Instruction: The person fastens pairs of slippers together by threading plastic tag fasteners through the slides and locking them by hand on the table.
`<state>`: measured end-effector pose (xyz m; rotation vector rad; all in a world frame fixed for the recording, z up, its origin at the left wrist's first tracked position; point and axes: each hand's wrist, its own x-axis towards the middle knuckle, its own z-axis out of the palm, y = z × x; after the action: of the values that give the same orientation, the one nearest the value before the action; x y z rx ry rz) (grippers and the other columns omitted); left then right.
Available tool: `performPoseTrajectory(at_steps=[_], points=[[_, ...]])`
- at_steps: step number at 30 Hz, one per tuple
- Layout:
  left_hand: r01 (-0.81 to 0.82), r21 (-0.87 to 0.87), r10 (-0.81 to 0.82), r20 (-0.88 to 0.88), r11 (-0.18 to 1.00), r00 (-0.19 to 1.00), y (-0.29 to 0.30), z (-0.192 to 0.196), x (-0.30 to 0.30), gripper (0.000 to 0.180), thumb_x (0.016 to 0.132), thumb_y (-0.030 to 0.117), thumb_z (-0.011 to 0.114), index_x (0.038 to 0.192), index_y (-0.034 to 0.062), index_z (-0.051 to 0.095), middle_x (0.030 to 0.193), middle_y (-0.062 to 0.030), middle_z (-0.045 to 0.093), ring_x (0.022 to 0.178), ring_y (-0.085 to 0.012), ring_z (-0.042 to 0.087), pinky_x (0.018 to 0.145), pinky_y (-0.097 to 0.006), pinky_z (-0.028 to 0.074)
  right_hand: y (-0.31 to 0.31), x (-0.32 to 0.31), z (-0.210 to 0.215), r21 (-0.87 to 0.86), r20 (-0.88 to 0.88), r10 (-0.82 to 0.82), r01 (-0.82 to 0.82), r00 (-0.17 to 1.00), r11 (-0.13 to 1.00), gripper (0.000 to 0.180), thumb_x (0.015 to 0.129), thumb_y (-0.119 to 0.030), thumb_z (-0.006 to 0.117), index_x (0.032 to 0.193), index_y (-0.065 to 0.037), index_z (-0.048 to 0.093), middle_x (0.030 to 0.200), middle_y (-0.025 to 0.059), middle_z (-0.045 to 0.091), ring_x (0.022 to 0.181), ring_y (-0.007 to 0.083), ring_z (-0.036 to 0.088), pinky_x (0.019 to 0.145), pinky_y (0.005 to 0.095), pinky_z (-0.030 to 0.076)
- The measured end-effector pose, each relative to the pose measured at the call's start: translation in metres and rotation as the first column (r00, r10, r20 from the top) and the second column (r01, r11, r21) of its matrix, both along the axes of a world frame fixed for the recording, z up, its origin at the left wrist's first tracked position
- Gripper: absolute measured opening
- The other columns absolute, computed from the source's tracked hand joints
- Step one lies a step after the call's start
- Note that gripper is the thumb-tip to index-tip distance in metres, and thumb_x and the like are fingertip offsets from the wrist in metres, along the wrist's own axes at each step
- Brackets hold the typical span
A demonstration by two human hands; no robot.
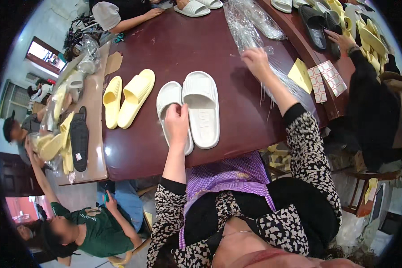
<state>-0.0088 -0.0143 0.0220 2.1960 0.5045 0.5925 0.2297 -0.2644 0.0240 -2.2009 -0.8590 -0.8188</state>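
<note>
Two white slide sandals lie side by side before me on the dark red table (134,49). My left hand (177,121) is closed at the foot opening of the left sandal (169,94), its fingertips partly hidden below the strap. The right sandal (203,111) lies against it, untouched by my right hand. Farther off to the right, my right hand (257,63) has its fingers curled together over the left edge of a pile of clear plastic bags (250,27). Whatever is between those fingers cannot be made out.
A pair of yellow slides (136,96) lies left of the white ones. A black slide (79,140) rests on the adjoining left table. Yellow paper (301,76) and patterned cards (327,80) are at the right. Other people work around the table; one hand (341,41) reaches among black slides.
</note>
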Motion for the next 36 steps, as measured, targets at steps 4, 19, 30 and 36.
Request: performPoseTrajectory(at_steps=[4, 19, 30, 36], points=[[-0.068, -0.091, 0.092, 0.290, 0.994, 0.953, -0.024, 0.018, -0.005, 0.014, 0.087, 0.010, 0.058, 0.087, -0.0034, 0.057, 0.078, -0.0068, 0.056, 0.068, -0.0115, 0.051, 0.062, -0.027, 0.043, -0.018, -0.052, 0.022, 0.011, 0.018, 0.175, -0.175, 0.984, 0.985, 0.007, 0.071, -0.006, 0.068, 0.077, -0.008, 0.065, 0.091, 0.0053, 0.065, 0.088, 0.0234, 0.057, 0.080, 0.0363, 0.042], [0.466, -0.125, -0.365, 0.460, 0.876, 0.809, -0.110, 0.017, 0.047, 0.010, 0.085, 0.003, 0.061, 0.095, 0.0006, 0.063, 0.082, -0.0041, 0.060, 0.071, -0.0114, 0.054, 0.064, -0.024, 0.044, -0.003, -0.120, 0.014, 0.155, -0.173, 0.371, -0.346, 0.913, 0.925, 0.011, 0.071, -0.005, 0.068, 0.081, -0.010, 0.065, 0.084, 0.0000, 0.065, 0.085, 0.0188, 0.058, 0.080, 0.0340, 0.039], [0.493, -0.788, 0.229, 0.591, 0.368, 0.773, -0.028, 0.054, 0.060, 0.005, 0.092, 0.009, 0.051, 0.091, 0.0049, 0.052, 0.082, -0.0125, 0.062, 0.065, -0.0178, 0.060, 0.064, -0.038, 0.056, -0.046, -0.041, -0.037, -0.251, -0.139, -0.107, 0.069, 0.985, 0.966, 0.025, 0.082, -0.021, 0.059, 0.105, -0.013, 0.064, 0.115, 0.0016, 0.061, 0.115, 0.0226, 0.049, 0.095, 0.0400, 0.034], [0.446, -0.754, 0.451, 0.650, 0.482, 0.611, 0.044, 0.072, 0.019, 0.005, 0.092, 0.009, 0.052, 0.090, 0.0045, 0.052, 0.080, -0.0110, 0.061, 0.063, -0.0187, 0.060, 0.065, -0.039, 0.056, -0.049, -0.035, -0.034, -0.299, -0.212, -0.158, 0.090, 0.964, 0.950, 0.030, 0.083, -0.023, 0.058, 0.111, -0.013, 0.063, 0.123, 0.0016, 0.058, 0.120, 0.0231, 0.048, 0.095, 0.0409, 0.036]])
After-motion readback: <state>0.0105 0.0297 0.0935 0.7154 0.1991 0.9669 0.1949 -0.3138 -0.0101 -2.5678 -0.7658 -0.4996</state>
